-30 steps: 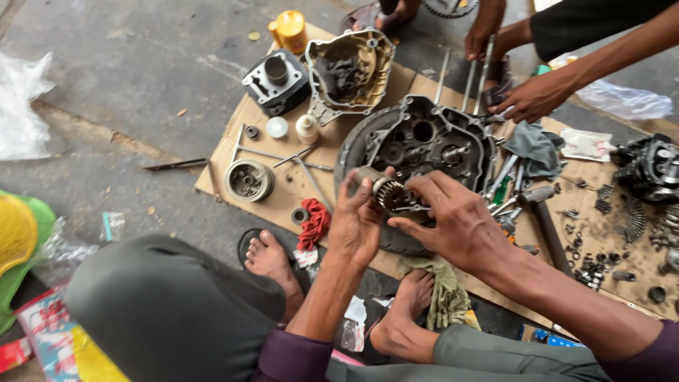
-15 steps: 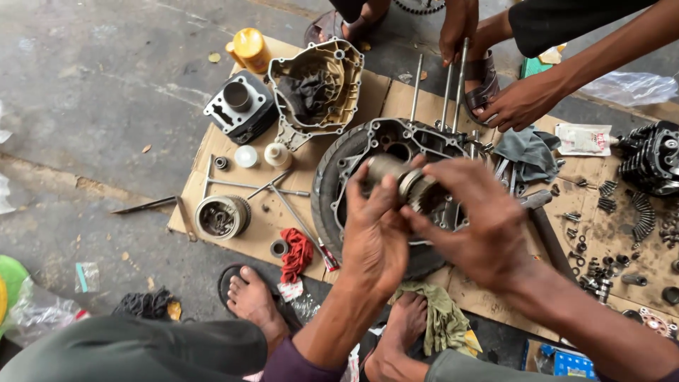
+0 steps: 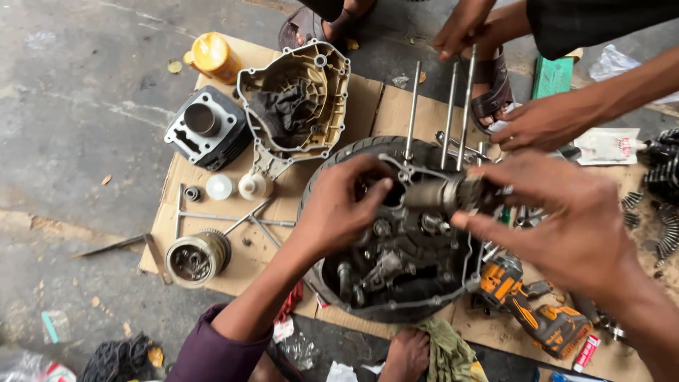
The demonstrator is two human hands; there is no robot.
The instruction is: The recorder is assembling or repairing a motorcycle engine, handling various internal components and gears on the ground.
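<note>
Head view: gear shaft (image 3: 453, 194) is pinched by right hand (image 3: 566, 219) and left hand (image 3: 339, 209) fingers, above crankcase (image 3: 396, 269) at 6 o'clock; it should be kept level.

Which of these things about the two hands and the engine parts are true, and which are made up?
1. Both hands hold a metal shaft with gears above the open engine case. True.
2. The left hand is resting flat on the floor. False: its fingers grip the shaft's end.
3. An orange power drill lies on the cardboard under the right hand. True.
4. The yellow bottle stands inside the engine case. False: it lies at the cardboard's far corner.
5. Long metal rods stick up from the case. True.
</note>
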